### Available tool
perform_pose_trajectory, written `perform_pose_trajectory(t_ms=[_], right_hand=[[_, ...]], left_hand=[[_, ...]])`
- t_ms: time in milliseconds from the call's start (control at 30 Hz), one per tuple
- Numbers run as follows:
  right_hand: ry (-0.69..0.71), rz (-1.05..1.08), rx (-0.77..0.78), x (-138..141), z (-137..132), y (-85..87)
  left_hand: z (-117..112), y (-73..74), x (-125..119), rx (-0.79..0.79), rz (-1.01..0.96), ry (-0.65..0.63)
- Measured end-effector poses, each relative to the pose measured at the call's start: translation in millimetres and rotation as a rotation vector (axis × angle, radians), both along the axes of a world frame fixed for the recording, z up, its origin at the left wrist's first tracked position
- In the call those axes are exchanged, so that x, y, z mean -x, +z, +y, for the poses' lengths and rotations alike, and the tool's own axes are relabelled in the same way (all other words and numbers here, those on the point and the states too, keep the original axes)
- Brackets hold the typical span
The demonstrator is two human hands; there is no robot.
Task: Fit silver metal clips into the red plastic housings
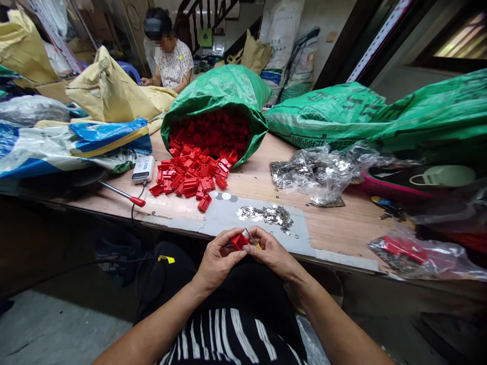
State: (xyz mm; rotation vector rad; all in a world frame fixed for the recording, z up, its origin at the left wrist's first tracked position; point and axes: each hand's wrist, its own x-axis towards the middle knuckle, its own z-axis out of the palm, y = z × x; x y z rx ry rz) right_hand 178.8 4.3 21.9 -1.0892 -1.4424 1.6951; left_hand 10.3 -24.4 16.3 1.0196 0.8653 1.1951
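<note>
My left hand (220,256) is closed round a small red plastic part (239,241), held in front of my body at the table edge. Close against it, my right hand (270,252) is closed on a thin metal tool with a yellow handle (258,246); its tip meets the red part. My fingers hide most of the tool. Just beyond my hands, a pile of small shiny metal pieces (266,215) lies on a grey mat (300,230). More red plastic parts (190,172) spill from a green woven sack (224,86), and a single one (204,203) rests at the mat's edge.
A white power bank (143,169) and a red-tipped rod (124,193) are at the left. Clear bags of metal pieces (315,170) lie to the right, near a pink basket (391,186) and another clear bag (426,253). Across the table sits a person (173,63).
</note>
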Motion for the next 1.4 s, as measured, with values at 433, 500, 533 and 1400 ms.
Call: perform_pose_trajectory(t_ms=[433, 500, 533, 1400], right_hand=[[-0.048, -0.546, -0.518, -11.6, 7.5, -1.4], [-0.042, -0.608, -0.549, -8.9, 6.6, -2.2], [-0.039, -0.629, -0.557, -7.3, 6.1, -2.4], [0.007, -0.935, -0.625, 16.9, 2.7, 7.0]], left_hand=[[26.7, -15.8, 16.7, -0.272, 0.485, 0.153], [31.4, -16.7, 17.4, -0.302, 0.508, 0.137], [33.5, -16.8, 17.4, -0.307, 0.503, 0.122], [46.2, -23.9, 21.6, -0.347, 0.595, 0.059]])
